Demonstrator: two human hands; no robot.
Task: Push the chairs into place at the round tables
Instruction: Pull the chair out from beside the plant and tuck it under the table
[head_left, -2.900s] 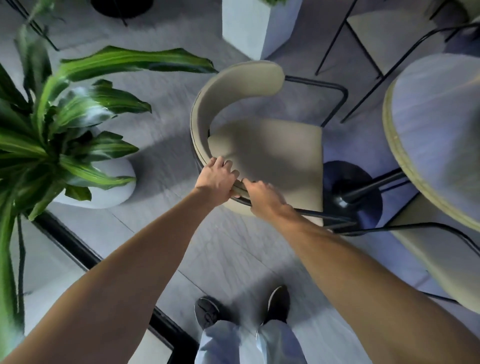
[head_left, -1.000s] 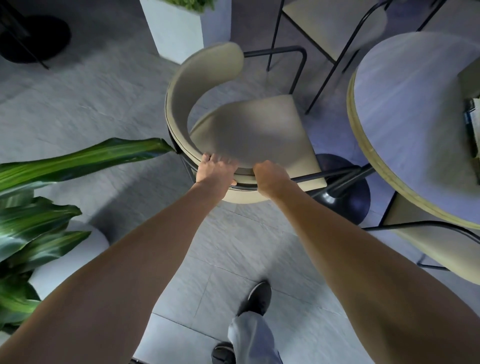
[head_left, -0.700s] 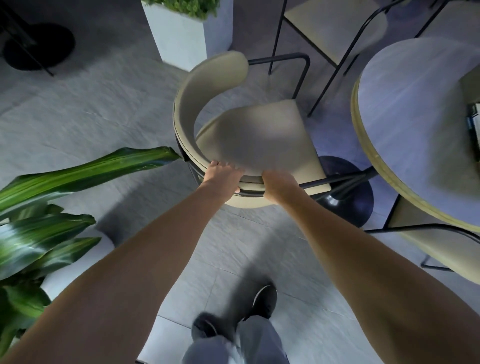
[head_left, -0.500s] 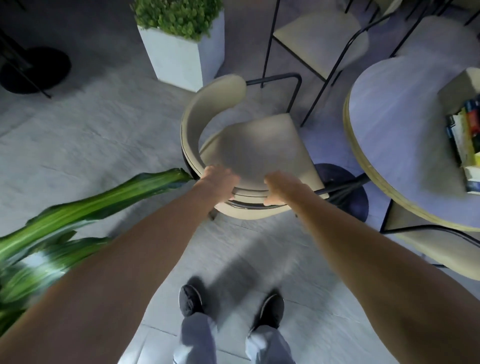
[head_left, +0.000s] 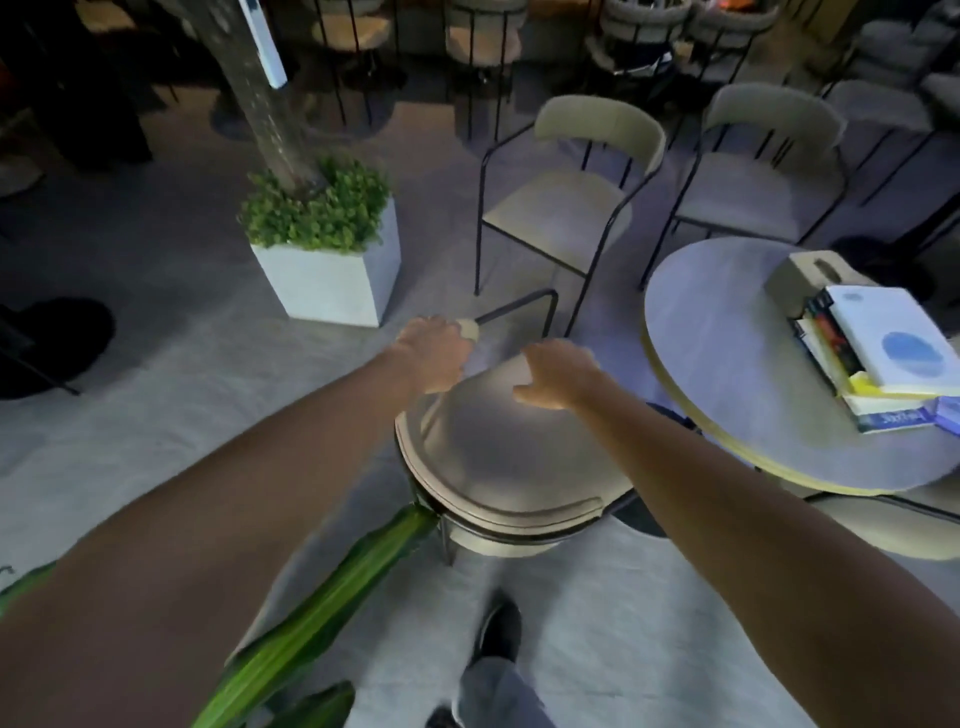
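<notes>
Where shrubs (head_left: 317, 213) fill it, white planter (head_left: 332, 280).

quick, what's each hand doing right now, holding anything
Left hand: closed around the end of the chair backrest.
Right hand: open, holding nothing, raised over the chair seat.

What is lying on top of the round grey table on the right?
On the round grey table lies a stack of books, the top one white with a blue circle. A tan box with a slot handle sits behind it. The lower books' covers are hidden.
</notes>
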